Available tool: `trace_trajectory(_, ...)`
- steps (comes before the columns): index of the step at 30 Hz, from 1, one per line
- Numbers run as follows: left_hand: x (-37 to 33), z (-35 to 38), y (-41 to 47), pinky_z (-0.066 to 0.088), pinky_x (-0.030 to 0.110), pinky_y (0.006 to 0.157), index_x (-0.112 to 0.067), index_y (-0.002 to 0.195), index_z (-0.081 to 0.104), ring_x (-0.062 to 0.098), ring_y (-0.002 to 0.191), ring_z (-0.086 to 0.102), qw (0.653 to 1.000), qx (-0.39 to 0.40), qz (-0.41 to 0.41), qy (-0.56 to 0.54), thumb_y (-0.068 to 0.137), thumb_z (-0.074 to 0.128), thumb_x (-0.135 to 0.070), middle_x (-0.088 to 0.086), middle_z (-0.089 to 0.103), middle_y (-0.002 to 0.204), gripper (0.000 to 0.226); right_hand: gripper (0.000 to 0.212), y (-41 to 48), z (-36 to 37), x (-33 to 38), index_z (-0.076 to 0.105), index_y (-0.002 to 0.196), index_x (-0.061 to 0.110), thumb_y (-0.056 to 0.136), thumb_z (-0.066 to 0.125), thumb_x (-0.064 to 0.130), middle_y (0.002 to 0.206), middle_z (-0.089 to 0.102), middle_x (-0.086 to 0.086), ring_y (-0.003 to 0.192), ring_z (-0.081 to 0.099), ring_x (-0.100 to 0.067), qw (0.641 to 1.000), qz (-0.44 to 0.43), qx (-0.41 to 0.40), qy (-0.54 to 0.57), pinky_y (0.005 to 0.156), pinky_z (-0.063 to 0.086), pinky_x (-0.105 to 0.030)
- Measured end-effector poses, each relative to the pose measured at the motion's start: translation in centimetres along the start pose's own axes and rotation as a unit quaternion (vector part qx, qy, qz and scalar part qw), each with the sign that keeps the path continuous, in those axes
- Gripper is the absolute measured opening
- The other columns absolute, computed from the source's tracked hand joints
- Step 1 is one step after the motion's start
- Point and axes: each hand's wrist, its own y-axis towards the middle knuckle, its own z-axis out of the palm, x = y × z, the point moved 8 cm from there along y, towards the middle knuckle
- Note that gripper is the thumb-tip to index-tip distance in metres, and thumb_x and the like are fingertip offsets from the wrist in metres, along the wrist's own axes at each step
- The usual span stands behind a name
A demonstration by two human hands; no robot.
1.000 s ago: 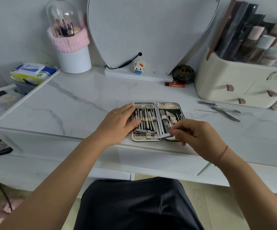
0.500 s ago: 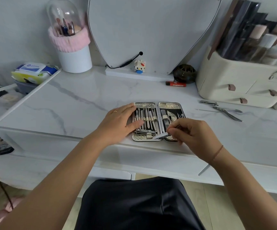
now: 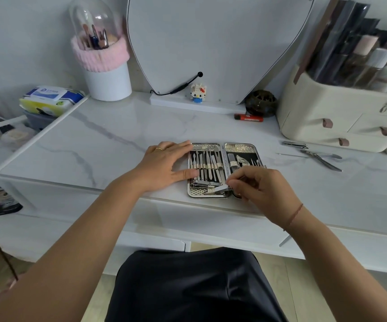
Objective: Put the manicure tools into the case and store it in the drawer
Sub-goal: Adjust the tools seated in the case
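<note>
Manicure case (image 3: 241, 147) open near the front edge of the marble tabletop (image 3: 118, 145).
My left hand (image 3: 164, 166) lies flat, fingers straight, thumb and fingertips touching the case's left rim; my right hand (image 3: 260, 189) curls its fingers, pinching a small flat metal tool (image 3: 220, 188) over the case's lower middle. A nail clipper (image 3: 294, 144) and nippers (image 3: 322, 158) lie loose, well apart to the right.

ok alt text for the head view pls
A person's right hand pinches a small metal tool at the near edge of an open manicure case on a marble table, while the left hand rests flat against its left edge. Loose tools lie nearby.
</note>
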Motion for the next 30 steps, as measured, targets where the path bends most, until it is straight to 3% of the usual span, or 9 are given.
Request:
trace_trajectory(3, 0.0, 0.1, 0.0, 0.007, 0.029, 0.110, -0.034, 0.145, 0.022, 0.010, 0.141, 0.013, 1.000, 0.003, 0.000, -0.020, 0.045, 0.008, -0.099, -0.019, 0.018, 0.154, 0.120, 0.007, 0.3, 0.3, -0.7, 0.069, 0.086, 0.019, 0.084, 0.066, 0.012, 0.065, 0.064, 0.004, 0.056, 0.055, -0.003, 0.998, 0.026, 0.036, 0.044, 0.059, 0.047, -0.014)
trace_trajectory(9, 0.2, 0.2, 0.0, 0.005, 0.028, 0.111, -0.034, 0.145, 0.022, 0.008, 0.142, 0.012, 0.999, 0.007, 0.001, -0.032, 0.048, 0.013, -0.098, -0.019, 0.017, 0.154, 0.116, 0.009, 0.6, -0.1, -2.0, 0.069, 0.087, 0.005, 0.081, 0.064, 0.001, 0.062, 0.066, 0.001, 0.049, 0.049, -0.008, 0.966, 0.082, 0.056, 0.240, 0.054, 0.047, -0.015)
trace_trajectory(14, 0.2, 0.2, 0.0, 0.006, 0.030, 0.113, -0.034, 0.144, 0.023, 0.009, 0.143, 0.013, 1.000, 0.005, -0.001, -0.023, 0.057, 0.024, -0.086, -0.017, 0.019, 0.154, 0.101, 0.010, 1.9, -0.3, 0.0, 0.068, 0.080, 0.014, 0.084, 0.065, 0.005, 0.055, 0.063, 0.006, 0.050, 0.053, -0.006, 0.989, 0.028, 0.121, 0.086, 0.057, 0.046, -0.017)
trace_trajectory(21, 0.4, 0.3, 0.1, 0.006, 0.029, 0.113, -0.035, 0.144, 0.023, 0.008, 0.142, 0.014, 1.000, 0.001, -0.004, -0.023, 0.057, 0.024, -0.085, -0.017, 0.020, 0.153, 0.100, 0.008, 3.0, 0.7, 1.5, 0.069, 0.082, 0.015, 0.082, 0.067, 0.007, 0.057, 0.061, 0.012, 0.051, 0.054, 0.001, 0.972, -0.012, 0.221, -0.074, 0.056, 0.042, -0.009)
trace_trajectory(25, 0.4, 0.3, 0.0, 0.005, 0.028, 0.112, -0.035, 0.144, 0.023, 0.008, 0.143, 0.013, 1.000, 0.004, -0.002, -0.022, 0.064, 0.032, -0.086, -0.017, 0.020, 0.154, 0.095, 0.007, 2.6, 1.8, 1.0, 0.070, 0.085, 0.008, 0.081, 0.068, 0.003, 0.059, 0.063, 0.007, 0.052, 0.054, -0.005, 0.965, 0.010, 0.260, -0.024, 0.055, 0.044, -0.014)
trace_trajectory(27, 0.3, 0.3, 0.0, 0.005, 0.029, 0.113, -0.034, 0.144, 0.023, 0.009, 0.143, 0.012, 1.000, 0.006, -0.002, -0.022, 0.070, 0.037, -0.082, -0.015, 0.020, 0.154, 0.089, 0.007, 2.8, 2.1, 0.7, 0.070, 0.084, 0.006, 0.079, 0.069, 0.001, 0.068, 0.067, -0.004, 0.055, 0.057, -0.011, 0.961, 0.026, 0.275, 0.023, 0.056, 0.047, -0.016)
trace_trajectory(30, 0.1, 0.3, 0.0, 0.005, 0.029, 0.113, -0.034, 0.144, 0.023, 0.009, 0.143, 0.012, 1.000, 0.007, -0.002, -0.022, 0.069, 0.035, -0.076, -0.015, 0.019, 0.154, 0.087, 0.005, 3.4, 2.4, 0.5, 0.070, 0.083, 0.004, 0.079, 0.068, 0.001, 0.068, 0.067, -0.006, 0.051, 0.059, -0.009, 0.952, 0.044, 0.298, 0.051, 0.054, 0.049, -0.016)
